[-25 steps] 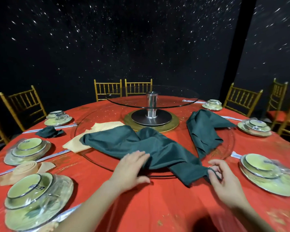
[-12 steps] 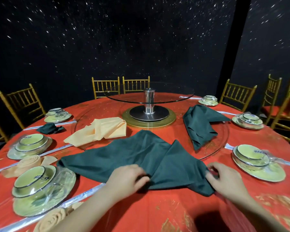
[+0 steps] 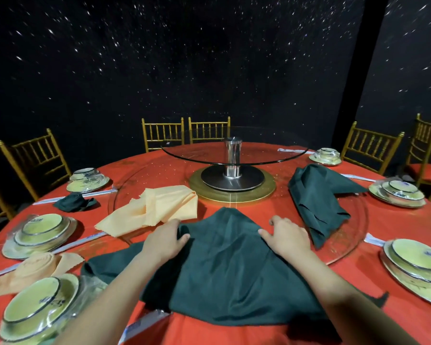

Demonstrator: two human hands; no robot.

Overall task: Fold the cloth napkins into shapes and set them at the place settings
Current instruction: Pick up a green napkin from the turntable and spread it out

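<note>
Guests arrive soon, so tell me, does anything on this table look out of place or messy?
Yes. A peach napkin lies crumpled across the glass ring's edge left of centre, and a green napkin sits heaped on it at right; neither is folded at a setting. The dishes are in plastic wrap.

A two-tier glass turntable (image 3: 234, 155) on a steel post stands mid-bench (image 3: 396, 220), which wears a red cloth. Gold chairs (image 3: 163, 133) ring it from nine to three o'clock, backed by a starry black wall (image 3: 159, 58).
</note>
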